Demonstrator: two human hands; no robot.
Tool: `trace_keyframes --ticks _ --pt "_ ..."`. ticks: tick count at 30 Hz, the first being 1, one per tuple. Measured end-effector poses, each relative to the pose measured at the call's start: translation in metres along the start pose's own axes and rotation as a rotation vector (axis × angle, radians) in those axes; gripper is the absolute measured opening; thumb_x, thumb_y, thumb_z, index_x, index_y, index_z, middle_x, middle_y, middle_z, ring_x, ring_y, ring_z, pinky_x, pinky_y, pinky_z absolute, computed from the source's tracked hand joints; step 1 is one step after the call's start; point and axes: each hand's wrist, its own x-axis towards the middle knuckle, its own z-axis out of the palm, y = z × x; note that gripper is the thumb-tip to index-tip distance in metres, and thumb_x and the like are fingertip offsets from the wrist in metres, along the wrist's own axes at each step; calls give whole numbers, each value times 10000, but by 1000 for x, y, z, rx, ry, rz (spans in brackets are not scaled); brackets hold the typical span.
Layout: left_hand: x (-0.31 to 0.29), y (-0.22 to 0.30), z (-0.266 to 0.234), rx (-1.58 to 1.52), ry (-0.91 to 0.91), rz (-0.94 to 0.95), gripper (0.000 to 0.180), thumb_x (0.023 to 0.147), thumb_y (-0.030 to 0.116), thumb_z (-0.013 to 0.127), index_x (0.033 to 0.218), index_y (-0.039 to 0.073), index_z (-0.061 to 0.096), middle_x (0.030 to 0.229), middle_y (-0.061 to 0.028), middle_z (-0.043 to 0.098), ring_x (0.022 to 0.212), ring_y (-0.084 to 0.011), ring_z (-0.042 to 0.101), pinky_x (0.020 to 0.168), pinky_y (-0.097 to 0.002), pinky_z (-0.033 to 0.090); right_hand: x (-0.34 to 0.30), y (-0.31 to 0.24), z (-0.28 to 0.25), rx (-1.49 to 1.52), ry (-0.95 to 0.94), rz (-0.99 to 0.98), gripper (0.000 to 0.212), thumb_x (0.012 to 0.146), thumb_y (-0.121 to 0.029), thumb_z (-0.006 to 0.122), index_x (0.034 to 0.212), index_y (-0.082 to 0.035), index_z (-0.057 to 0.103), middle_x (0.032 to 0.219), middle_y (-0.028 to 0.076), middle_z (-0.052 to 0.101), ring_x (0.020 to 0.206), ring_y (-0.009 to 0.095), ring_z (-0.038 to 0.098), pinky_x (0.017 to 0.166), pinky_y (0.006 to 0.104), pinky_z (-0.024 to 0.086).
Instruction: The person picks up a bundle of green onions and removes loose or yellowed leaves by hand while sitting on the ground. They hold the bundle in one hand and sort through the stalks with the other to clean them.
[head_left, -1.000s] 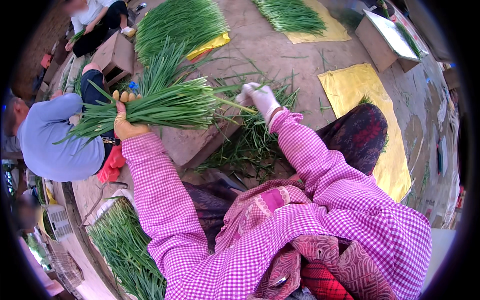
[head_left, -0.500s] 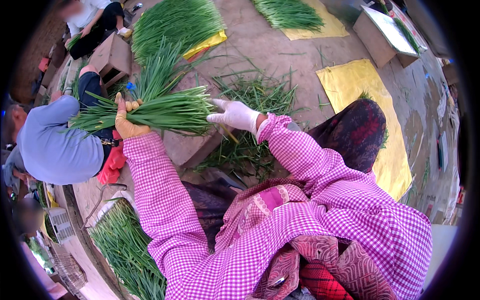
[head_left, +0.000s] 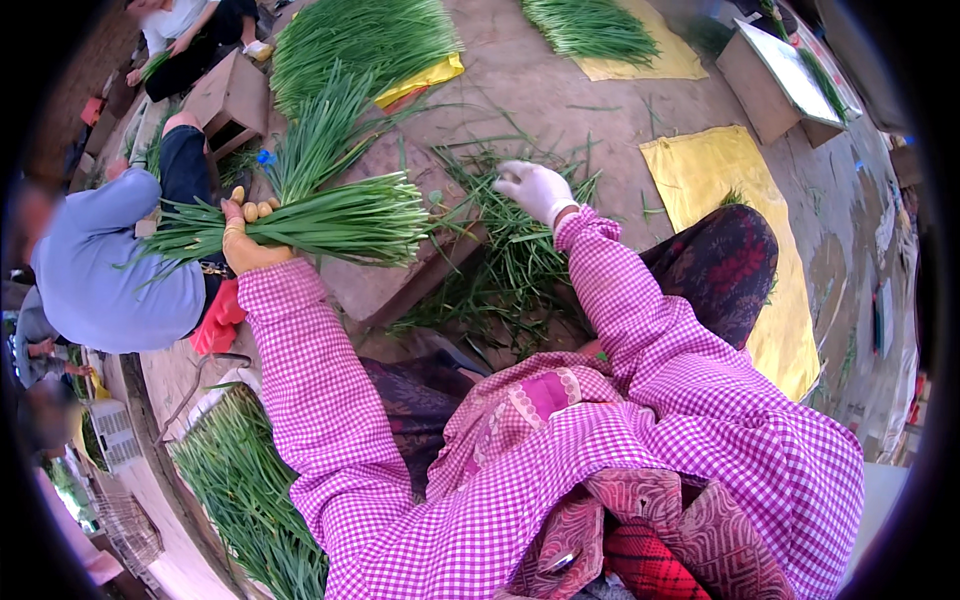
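My left hand (head_left: pixel 245 238), in a yellowish glove, is closed around a bunch of garlic chives (head_left: pixel 345 220). The pale cut ends point right, and the leaf tips spread left. The bunch is over a low block (head_left: pixel 375 285). On that block lies another pile of chives (head_left: pixel 325 135), with a small blue thing (head_left: pixel 266 158) beside it. My right hand (head_left: pixel 540 192), white-gloved, hovers above loose chive scraps (head_left: pixel 530 255) to the right of the block. Its fingers are slightly bent and apart, with nothing visible in them.
Large chive heaps (head_left: pixel 360 50) lie ahead, one on yellow sheeting (head_left: pixel 640 65). A yellow sheet (head_left: pixel 730 180) is by my right knee. A person in blue (head_left: pixel 120 265) sits close at left; another sits beyond a wooden box (head_left: pixel 228 100). More chives (head_left: pixel 245 480) fill the lower left.
My right hand has left the cut ends of the bunch and moved right and forward over the scraps. My left hand still holds the bunch in nearly the same place.
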Motion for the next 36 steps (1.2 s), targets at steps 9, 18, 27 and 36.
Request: trace_keyframes --ticks 9,18,27,36 --pt "-11 -27 16 33 -72 -174 237 916 277 546 947 43 538 614 20 419 566 -129 428 663 -318 451 -19 -97 12 1 332 -468 231 790 -345 613 832 -122 654 807 75 638 806 278 610 717 400 481" --pt "-7 -13 5 30 13 -107 234 932 268 516 966 38 543 636 8 479 592 -152 465 702 -356 461 2 -5 -1 -137 325 53 245 842 -337 570 957 -138 656 923 95 663 871 284 630 747 392 496" --pt "-5 -13 7 30 -32 -66 214 932 251 519 956 41 546 634 11 471 590 -148 457 711 -362 456 1 -35 9 896 -358 -94 430 904 -441 517 1010 -50 660 830 65 671 771 147 637 732 279 500" --pt "-10 -4 10 -37 -94 -56 212 941 250 499 953 42 532 606 21 381 578 -132 388 701 -341 434 8 6 5 -441 -74 -241 299 846 -309 572 1064 -114 637 1006 103 655 976 240 614 822 337 491"
